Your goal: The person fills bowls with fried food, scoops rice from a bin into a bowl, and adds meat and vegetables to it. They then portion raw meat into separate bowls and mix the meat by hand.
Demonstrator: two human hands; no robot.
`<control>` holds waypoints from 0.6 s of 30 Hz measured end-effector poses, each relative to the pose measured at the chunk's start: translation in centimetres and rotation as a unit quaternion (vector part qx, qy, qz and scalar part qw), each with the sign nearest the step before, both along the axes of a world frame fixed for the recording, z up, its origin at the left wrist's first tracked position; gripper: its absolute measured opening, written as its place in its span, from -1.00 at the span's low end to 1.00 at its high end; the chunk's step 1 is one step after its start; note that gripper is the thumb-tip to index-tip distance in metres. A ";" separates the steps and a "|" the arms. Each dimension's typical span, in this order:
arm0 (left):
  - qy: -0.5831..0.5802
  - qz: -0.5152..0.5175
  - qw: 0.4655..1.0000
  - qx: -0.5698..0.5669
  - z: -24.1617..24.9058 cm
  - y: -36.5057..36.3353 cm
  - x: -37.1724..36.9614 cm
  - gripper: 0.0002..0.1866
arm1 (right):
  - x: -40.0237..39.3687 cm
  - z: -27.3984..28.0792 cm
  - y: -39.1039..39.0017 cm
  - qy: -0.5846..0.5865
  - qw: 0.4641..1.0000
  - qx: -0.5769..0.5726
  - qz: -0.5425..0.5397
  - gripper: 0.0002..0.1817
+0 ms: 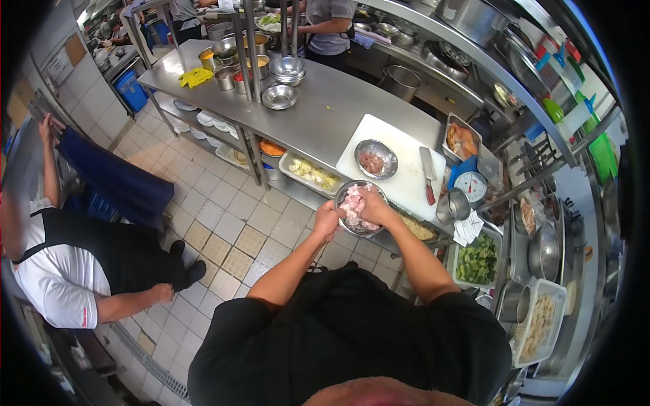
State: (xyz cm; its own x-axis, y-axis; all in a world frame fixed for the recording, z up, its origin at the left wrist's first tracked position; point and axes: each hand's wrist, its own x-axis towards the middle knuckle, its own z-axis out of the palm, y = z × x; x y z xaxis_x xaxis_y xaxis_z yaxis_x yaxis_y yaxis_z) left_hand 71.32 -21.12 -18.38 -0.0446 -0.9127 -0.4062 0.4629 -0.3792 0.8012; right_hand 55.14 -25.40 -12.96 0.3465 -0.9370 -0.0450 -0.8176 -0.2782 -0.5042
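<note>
My left hand (328, 222) grips the left rim of a steel bowl (346, 186), held at the near edge of the counter. Inside the bowl are pale pink pieces of raw meat (353, 201). My right hand (374, 206) reaches into the bowl from the right, its fingers curled into the meat and their tips hidden. Just beyond, a second steel bowl (386, 150) with darker meat stands on a white cutting board (355, 139). A cleaver-like knife (428, 169) with a reddish handle lies at the board's right side.
On the right are a dial scale (470, 186), a steel pot (453, 205) and a tray of chopped greens (477, 260). Stacked steel bowls (279, 96) and a yellow cloth (196, 77) sit farther left on the counter. A co-worker in a black apron (108, 254) stands at left.
</note>
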 end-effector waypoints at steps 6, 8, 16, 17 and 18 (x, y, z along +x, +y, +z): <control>-0.051 -0.022 0.998 -0.019 -0.7 -0.4 -0.2 -0.85 | 2.1 -4.2 2.5 0.014 1.000 -0.025 0.005 -0.48; -0.015 -0.027 0.999 -0.006 -0.9 0.5 -0.4 -0.86 | 1.8 -2.7 3.1 0.086 0.994 -0.032 0.056 -0.60; -0.050 -0.049 0.997 -0.019 1.2 -0.8 -2.3 -0.91 | -2.0 1.3 0.9 0.189 0.964 -0.152 0.111 -0.81; -0.022 -0.052 0.998 -0.019 1.6 -1.2 -2.9 -0.90 | -2.3 2.9 1.0 0.172 0.965 -0.172 0.099 -0.85; -0.028 -0.053 0.998 -0.017 1.4 -1.7 -3.5 -0.89 | -3.1 3.2 0.7 0.148 0.967 -0.188 0.090 -0.84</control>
State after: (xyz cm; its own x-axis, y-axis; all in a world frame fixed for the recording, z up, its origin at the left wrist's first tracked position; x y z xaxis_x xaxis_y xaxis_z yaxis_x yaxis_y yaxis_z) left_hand 67.83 -22.87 -17.01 -0.1207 -0.9175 -0.3791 0.3763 -0.3956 0.8378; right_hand 52.02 -24.69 -9.80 0.5299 -0.8318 0.1651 -0.8318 -0.5477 -0.0903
